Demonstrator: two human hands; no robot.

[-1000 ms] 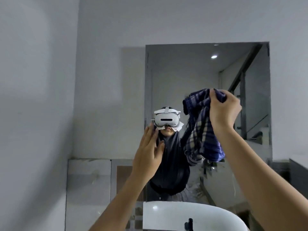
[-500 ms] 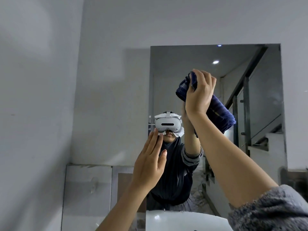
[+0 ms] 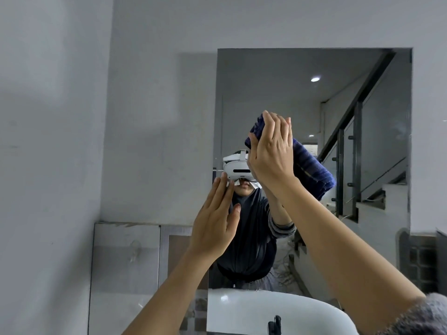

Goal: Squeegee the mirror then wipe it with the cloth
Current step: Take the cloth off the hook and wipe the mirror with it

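A frameless rectangular mirror hangs on the grey wall above a basin. My right hand presses a folded dark blue cloth flat against the glass near the mirror's middle, fingers pointing up. The cloth sticks out to the right of the hand and above its fingertips. My left hand is raised lower left of the right, palm toward the mirror's left edge, fingers straight and together, holding nothing. No squeegee is in view.
A white basin with a dark tap sits below the mirror. Pale tiled panels cover the lower wall at left. The mirror reflects a person in a headset and a staircase with a dark railing.
My right hand went from holding the loose hanging cloth to pressing it bunched flat on the glass, and has slid slightly left. The left hand stays raised by the mirror's left edge.
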